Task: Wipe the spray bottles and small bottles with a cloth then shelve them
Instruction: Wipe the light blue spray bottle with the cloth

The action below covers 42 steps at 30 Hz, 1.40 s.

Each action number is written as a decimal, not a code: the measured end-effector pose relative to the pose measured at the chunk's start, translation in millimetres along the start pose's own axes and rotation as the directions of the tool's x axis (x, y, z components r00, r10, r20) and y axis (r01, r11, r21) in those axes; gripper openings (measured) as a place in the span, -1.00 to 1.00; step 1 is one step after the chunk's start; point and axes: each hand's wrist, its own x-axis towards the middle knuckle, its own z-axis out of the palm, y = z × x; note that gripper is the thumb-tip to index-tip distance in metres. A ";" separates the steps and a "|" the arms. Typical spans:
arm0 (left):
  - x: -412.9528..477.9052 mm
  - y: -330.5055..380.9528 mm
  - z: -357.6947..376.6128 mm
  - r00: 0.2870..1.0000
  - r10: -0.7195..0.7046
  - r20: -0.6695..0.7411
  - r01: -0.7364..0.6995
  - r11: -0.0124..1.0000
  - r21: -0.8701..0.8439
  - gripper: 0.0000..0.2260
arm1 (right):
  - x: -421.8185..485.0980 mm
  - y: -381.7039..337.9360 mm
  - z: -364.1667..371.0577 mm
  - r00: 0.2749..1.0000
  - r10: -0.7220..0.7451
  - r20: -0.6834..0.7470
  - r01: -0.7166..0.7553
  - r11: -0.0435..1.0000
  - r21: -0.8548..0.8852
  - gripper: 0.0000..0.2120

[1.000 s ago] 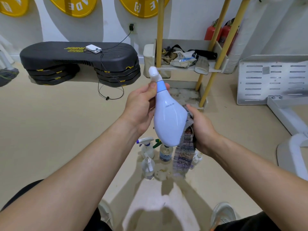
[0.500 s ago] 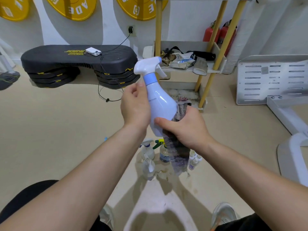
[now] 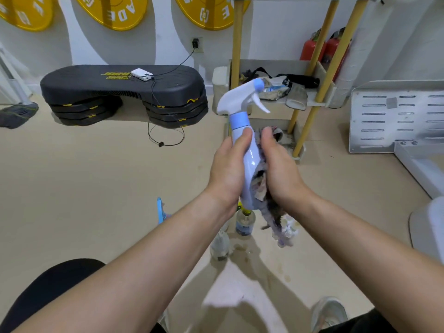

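A white spray bottle with a light-blue collar and white trigger head stands upright in mid-air. My left hand grips its body from the left. My right hand holds a striped grey-purple cloth against the bottle's right side, and the cloth's tail hangs down below. On the floor beneath stand a clear bottle with a yellow-green top, a clear spray bottle and a cluster of small bottles, partly hidden by the cloth. The yellow-legged shelf stands behind.
A black aerobic step with a white device and cable lies at left. Clutter fills the shelf's lower tier, and red fire extinguishers stand behind it. White equipment is at right. A blue item peeks past my left forearm.
The bottle has turned from tilted to upright, its trigger head now pointing right. My right hand with the cloth has moved up along the bottle's right side, and my left hand has shifted its grip.
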 end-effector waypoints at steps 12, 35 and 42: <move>0.3 -6.6 -12.4 0.969 -0.188 0.158 0.216 0.959 -0.182 -0.74 | -27.6 8.1 17.1 0.931 -0.363 0.039 0.344 0.837 -0.426 -0.40; 7.2 -3.7 -13.9 0.964 -0.182 0.194 0.245 0.891 -0.383 -0.74 | -19.6 -5.4 15.0 0.905 -0.425 -0.015 0.373 0.812 -0.449 -0.50; 16.1 16.4 -34.4 0.955 -0.189 0.228 0.265 0.888 -0.376 -0.63 | -32.3 12.1 8.7 0.848 -0.525 -0.070 0.474 0.812 -0.342 -0.87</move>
